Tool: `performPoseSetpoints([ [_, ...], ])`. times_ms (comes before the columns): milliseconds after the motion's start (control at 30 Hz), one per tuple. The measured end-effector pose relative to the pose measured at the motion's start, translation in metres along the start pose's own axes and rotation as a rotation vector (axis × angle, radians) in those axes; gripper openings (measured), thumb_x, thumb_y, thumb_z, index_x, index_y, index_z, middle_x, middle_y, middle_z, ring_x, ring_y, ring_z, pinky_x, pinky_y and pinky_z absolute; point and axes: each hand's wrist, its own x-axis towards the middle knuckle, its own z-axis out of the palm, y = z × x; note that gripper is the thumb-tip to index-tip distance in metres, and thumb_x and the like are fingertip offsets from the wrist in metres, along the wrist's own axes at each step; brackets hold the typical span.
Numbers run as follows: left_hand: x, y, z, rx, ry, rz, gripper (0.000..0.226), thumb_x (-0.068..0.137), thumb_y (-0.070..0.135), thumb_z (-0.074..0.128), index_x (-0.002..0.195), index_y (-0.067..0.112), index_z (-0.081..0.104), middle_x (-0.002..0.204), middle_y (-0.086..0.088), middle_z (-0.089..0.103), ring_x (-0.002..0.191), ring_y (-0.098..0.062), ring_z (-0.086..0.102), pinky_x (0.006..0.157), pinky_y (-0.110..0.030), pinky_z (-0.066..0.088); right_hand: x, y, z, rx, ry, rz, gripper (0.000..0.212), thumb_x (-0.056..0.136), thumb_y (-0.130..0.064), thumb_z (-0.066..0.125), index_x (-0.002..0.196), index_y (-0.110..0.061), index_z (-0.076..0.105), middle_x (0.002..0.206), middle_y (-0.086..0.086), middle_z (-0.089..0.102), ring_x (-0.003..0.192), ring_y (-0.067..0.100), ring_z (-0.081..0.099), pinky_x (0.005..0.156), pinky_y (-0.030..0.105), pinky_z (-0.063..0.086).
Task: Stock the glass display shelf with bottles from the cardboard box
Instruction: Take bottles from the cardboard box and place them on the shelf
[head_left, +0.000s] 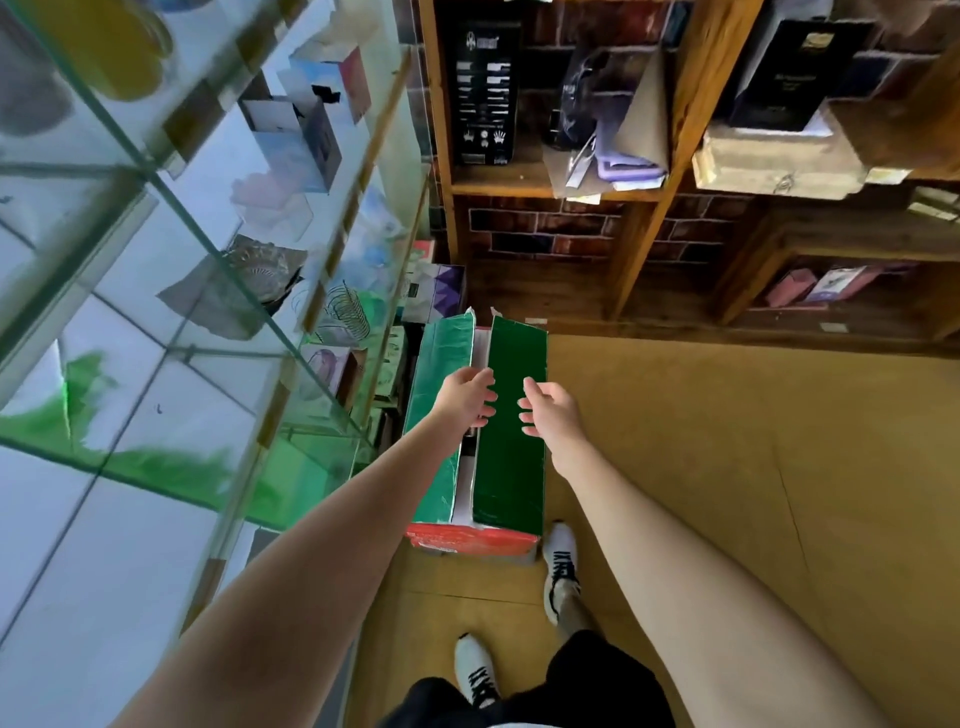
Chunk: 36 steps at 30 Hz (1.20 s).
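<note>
The cardboard box (475, 431) sat on the tan floor (727, 467), close against the foot of the glass display shelf (156, 270), with its two green top flaps nearly closed and only a narrow gap between them. I could not make out any bottles through that gap. My left hand (467, 397) hung over the seam with fingers loosely extended at the edge of the left flap (441, 410); whether they touched it I could not tell. My right hand (550, 410) hovered above the right flap (514, 415), fingers relaxed and slightly spread, holding nothing.

I judged the first risk to be the flaps: pulled unevenly, they could tear or tip the box, since one hand would drag it sideways. The glass stood just beside my left arm, so a quick swing outward could have knocked an elbow into a pane. My white shoes (560, 571) stood right at the box's near end, where a step forward could have kicked it. Beyond, wooden shelves (649, 182) held dark cartons.
</note>
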Motion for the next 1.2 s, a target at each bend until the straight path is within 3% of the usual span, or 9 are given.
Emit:
performPoseSetpoints([
  [233, 0.048, -0.008, 0.014, 0.041, 0.054, -0.145, 0.035, 0.104, 0.03, 0.044, 0.127, 0.007, 0.056, 0.106, -0.012, 0.062, 0.086, -0.028, 0.061, 0.071, -0.033, 0.051, 0.06, 0.008, -0.003, 0.013, -0.071, 0.135, 0.03, 0.103, -0.04, 0.05, 0.115, -0.014, 0.059, 0.1, 0.002, 0.065, 0.087, 0.016, 0.063, 0.083, 0.035, 0.058],
  [300, 0.062, -0.011, 0.018, 0.095, 0.078, -0.167, 0.036, 0.104, 0.03, 0.046, 0.126, 0.005, 0.057, 0.104, -0.013, 0.063, 0.087, -0.028, 0.061, 0.078, -0.037, 0.054, 0.077, 0.01, -0.007, 0.001, -0.092, 0.168, 0.028, 0.104, -0.04, 0.049, 0.114, -0.015, 0.059, 0.102, 0.003, 0.065, 0.091, 0.018, 0.064, 0.086, 0.036, 0.058],
  [400, 0.085, -0.017, 0.022, 0.182, 0.12, -0.186, 0.036, 0.102, 0.03, 0.048, 0.125, 0.005, 0.059, 0.116, -0.021, 0.065, 0.107, -0.037, 0.064, 0.095, -0.046, 0.053, 0.1, 0.014, -0.009, -0.012, -0.109, 0.195, 0.021, 0.103, -0.039, 0.052, 0.109, -0.02, 0.059, 0.101, 0.0, 0.066, 0.092, 0.017, 0.063, 0.088, 0.038, 0.057],
  [567, 0.11, -0.023, 0.033, 0.29, 0.147, -0.224, 0.034, 0.101, 0.033, 0.05, 0.123, 0.009, 0.059, 0.112, -0.018, 0.066, 0.093, -0.033, 0.062, 0.075, -0.032, 0.048, 0.13, 0.018, -0.006, -0.053, -0.156, 0.225, 0.018, 0.1, -0.038, 0.058, 0.108, -0.023, 0.062, 0.101, 0.001, 0.067, 0.092, 0.019, 0.064, 0.09, 0.04, 0.056],
  [667, 0.124, -0.024, 0.038, 0.253, 0.157, -0.262, 0.037, 0.1, 0.033, 0.051, 0.129, 0.009, 0.055, 0.116, -0.018, 0.064, 0.103, -0.035, 0.062, 0.081, -0.036, 0.05, 0.145, 0.02, -0.004, -0.102, -0.197, 0.239, 0.018, 0.098, -0.039, 0.06, 0.109, -0.024, 0.063, 0.105, 0.004, 0.069, 0.094, 0.018, 0.066, 0.091, 0.041, 0.057],
  [833, 0.131, -0.021, 0.036, 0.067, 0.218, -0.317, 0.026, 0.102, 0.024, 0.045, 0.111, 0.006, 0.062, 0.087, -0.011, 0.055, 0.066, -0.023, 0.049, 0.062, -0.03, 0.04, 0.157, 0.023, 0.0, -0.102, -0.232, 0.27, 0.012, 0.099, -0.036, 0.06, 0.105, -0.026, 0.062, 0.111, 0.004, 0.068, 0.1, 0.019, 0.067, 0.088, 0.038, 0.059],
  [933, 0.128, -0.011, 0.034, -0.024, 0.162, -0.331, 0.02, 0.102, 0.019, 0.044, 0.098, 0.008, 0.06, 0.073, -0.01, 0.05, 0.054, -0.02, 0.045, 0.054, -0.026, 0.04, 0.16, 0.02, 0.001, -0.095, -0.228, 0.284, 0.013, 0.1, -0.035, 0.059, 0.105, -0.024, 0.062, 0.112, 0.005, 0.067, 0.102, 0.022, 0.067, 0.087, 0.04, 0.059],
  [1067, 0.122, 0.003, 0.036, -0.019, 0.026, -0.283, 0.016, 0.099, 0.003, 0.044, 0.101, 0.005, 0.06, 0.073, -0.012, 0.054, 0.055, -0.022, 0.051, 0.046, -0.023, 0.047, 0.155, 0.012, -0.006, -0.09, -0.171, 0.269, 0.02, 0.1, -0.034, 0.059, 0.11, -0.017, 0.062, 0.111, 0.007, 0.066, 0.099, 0.026, 0.067, 0.075, 0.036, 0.059],
  [1200, 0.117, 0.017, 0.053, -0.016, -0.151, -0.202, 0.015, 0.096, -0.004, 0.047, 0.1, 0.001, 0.06, 0.074, -0.015, 0.059, 0.058, -0.024, 0.058, 0.056, -0.03, 0.05, 0.142, 0.006, -0.031, -0.076, -0.087, 0.236, 0.022, 0.099, -0.033, 0.059, 0.111, -0.014, 0.063, 0.111, 0.009, 0.068, 0.091, 0.023, 0.066, 0.065, 0.031, 0.053],
])
